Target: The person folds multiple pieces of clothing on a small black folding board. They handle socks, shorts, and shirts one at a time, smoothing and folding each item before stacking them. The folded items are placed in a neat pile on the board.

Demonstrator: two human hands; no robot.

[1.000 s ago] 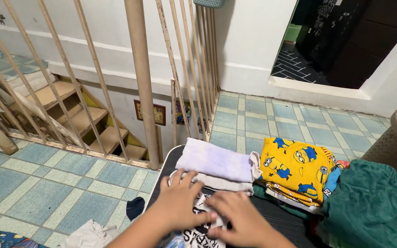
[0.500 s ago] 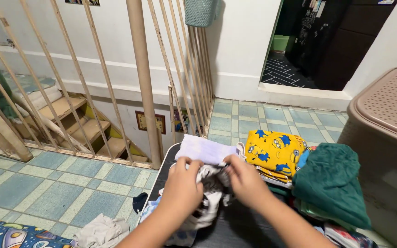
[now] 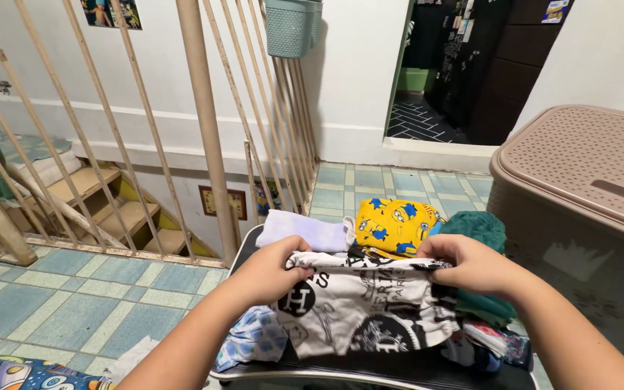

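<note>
Black-and-white printed garment (image 3: 359, 307), a small piece of clothing covered in badge-like graphics, hangs stretched between two hands above a dark folding board (image 3: 370, 361). Head view, looking down: the left hand (image 3: 269, 271) has its fingers clenched over the garment's top left corner, and the right hand (image 3: 471, 263) pinches the top right corner, so the cloth is pulled taut and hangs open above the board's near edge. A second ago both palms pressed it flat on the board; half a second ago it was bunched between them. It has now been lifted and opened out, which suggests the fold is being started afresh. At the board's far edge lie a folded lilac cloth (image 3: 301, 230), a yellow cartoon-print garment (image 3: 391, 227) and a dark green garment (image 3: 478, 231). A blue patterned cloth (image 3: 254, 339) sits at the near left corner. Right of the board stands a brown lidded hamper (image 3: 579, 209). Behind, beige stair railings (image 3: 204, 123) rise from a blue tiled floor (image 3: 59, 289).
</note>
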